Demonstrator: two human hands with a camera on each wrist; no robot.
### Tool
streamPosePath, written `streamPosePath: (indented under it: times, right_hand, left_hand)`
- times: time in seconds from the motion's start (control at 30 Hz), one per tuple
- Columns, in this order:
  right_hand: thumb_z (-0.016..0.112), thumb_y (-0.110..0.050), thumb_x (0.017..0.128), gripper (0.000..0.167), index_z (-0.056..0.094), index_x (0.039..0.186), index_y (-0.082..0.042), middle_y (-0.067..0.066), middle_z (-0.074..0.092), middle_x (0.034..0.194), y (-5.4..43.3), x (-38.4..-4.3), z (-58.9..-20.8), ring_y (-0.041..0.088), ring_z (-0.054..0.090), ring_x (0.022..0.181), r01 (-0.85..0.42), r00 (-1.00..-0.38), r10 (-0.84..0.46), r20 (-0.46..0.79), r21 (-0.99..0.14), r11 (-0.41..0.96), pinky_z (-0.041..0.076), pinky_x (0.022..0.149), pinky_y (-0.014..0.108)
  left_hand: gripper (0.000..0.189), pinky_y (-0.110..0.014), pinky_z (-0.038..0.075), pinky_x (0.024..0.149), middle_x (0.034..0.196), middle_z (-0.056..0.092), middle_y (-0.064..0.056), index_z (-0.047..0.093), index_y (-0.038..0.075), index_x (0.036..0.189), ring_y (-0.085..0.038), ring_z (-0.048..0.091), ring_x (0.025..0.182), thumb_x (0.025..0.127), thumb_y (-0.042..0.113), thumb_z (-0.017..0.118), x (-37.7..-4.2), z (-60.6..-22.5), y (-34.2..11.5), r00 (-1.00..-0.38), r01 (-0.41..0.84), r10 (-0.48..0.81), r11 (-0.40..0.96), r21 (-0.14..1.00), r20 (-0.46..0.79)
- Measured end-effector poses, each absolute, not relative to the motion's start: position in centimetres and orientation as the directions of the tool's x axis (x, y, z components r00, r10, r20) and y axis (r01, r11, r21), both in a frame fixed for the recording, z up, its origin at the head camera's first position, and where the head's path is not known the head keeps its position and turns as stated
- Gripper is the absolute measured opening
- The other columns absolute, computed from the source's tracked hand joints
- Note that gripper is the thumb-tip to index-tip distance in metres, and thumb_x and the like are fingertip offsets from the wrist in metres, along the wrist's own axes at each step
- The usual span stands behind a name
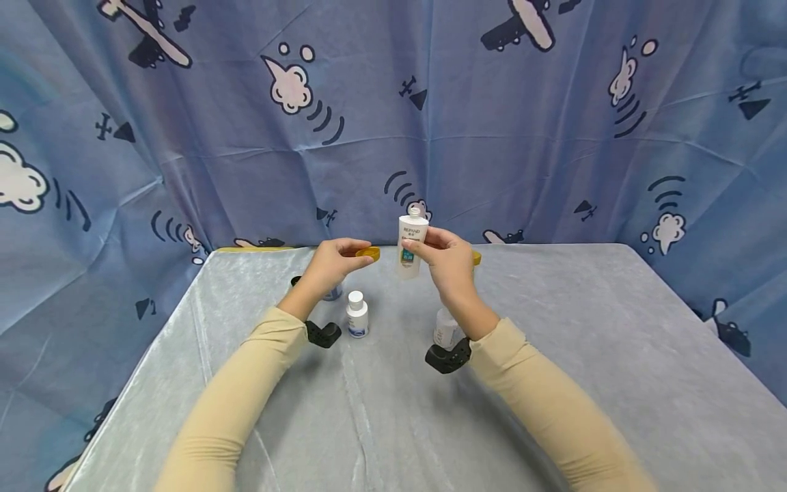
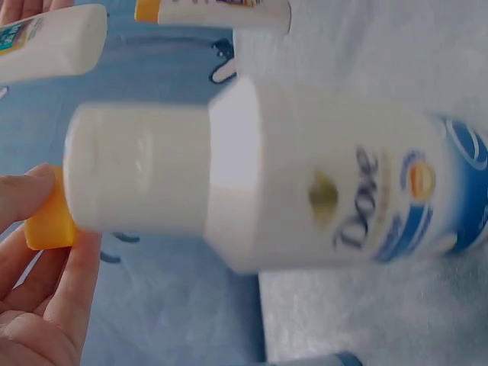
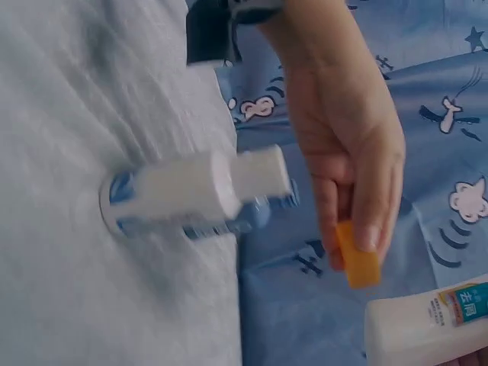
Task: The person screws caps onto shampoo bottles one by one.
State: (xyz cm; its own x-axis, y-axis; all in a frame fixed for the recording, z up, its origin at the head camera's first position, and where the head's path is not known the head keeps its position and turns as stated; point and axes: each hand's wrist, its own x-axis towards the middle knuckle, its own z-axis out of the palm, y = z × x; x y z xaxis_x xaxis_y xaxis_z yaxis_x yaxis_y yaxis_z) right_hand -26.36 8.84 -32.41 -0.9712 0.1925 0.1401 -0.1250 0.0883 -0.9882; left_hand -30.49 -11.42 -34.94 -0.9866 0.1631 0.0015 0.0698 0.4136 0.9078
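1. Over on the left, the left hand is up, arm stretched forward, fingertips pinching a yellow cap.
2. Just right, an uncapped bottle hangs upright above the table.
3. Right hand grips it, thumb across the front.

a white bottle with a blue-marked label stands on the grey-covered worktop; a second white bottle stands to its right. a bluish bottle, mostly hidden, seems to stand behind the first. a yellow-capped bottle also shows. behind hangs a blue curtain printed with planes and clouds.
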Motion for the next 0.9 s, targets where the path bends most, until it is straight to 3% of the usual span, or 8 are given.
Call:
streamPosePath:
  times: [0.3,0.53,0.73,0.9]
  right_hand:
    - [0.08,-0.025,0.085,0.044,0.069,0.124,-0.007,0.007,0.069,0.117,13.9,-25.5,-31.1,0.012,0.061,0.104,-0.061,-0.976,0.189,0.104,-0.973,0.221,0.049,0.095,0.033]
    - [0.08,-0.028,0.085,0.048,0.067,0.127,-0.008,0.005,0.068,0.12,16.1,-24.1,-31.0,0.014,0.059,0.112,-0.061,-0.982,0.156,0.111,-0.954,0.292,0.049,0.104,0.038]
    - [0.08,-0.03,0.085,0.05,0.066,0.127,-0.005,-0.011,0.069,0.105,17.6,-22.8,-31.3,0.006,0.061,0.105,-0.064,-0.992,0.083,0.098,-0.939,0.339,0.049,0.101,0.035]
    - [0.079,-0.03,0.086,0.053,0.064,0.13,-0.004,-0.01,0.071,0.107,18.2,-21.8,-31.7,0.002,0.062,0.099,-0.047,-0.998,0.018,0.057,-0.936,0.348,0.048,0.101,0.037]
  left_hand:
    - [0.039,-0.034,0.055,0.095,0.127,0.068,-0.011,0.067,0.01,0.129,-0.024,0.064,0.115,0.091,0.018,0.073,-29.5,-34.4,-10.3,-0.975,0.109,0.221,0.426,0.898,0.014]
    - [0.036,-0.032,0.056,0.095,0.127,0.067,-0.013,0.067,0.008,0.127,-0.025,0.065,0.114,0.091,0.012,0.073,-28.5,-34.0,-9.3,-0.966,0.142,0.253,0.361,0.922,0.05]
    - [0.036,-0.03,0.056,0.092,0.126,0.067,-0.015,0.068,0.005,0.125,-0.026,0.065,0.111,0.09,0.008,0.073,-27.6,-34.2,-8.1,-0.952,0.205,0.283,0.32,0.925,0.113]
    - [0.039,-0.028,0.057,0.091,0.124,0.068,-0.016,0.066,0.005,0.127,-0.025,0.067,0.11,0.089,0.008,0.074,-26.6,-34.6,-7.3,-0.948,0.21,0.293,0.295,0.932,0.121]
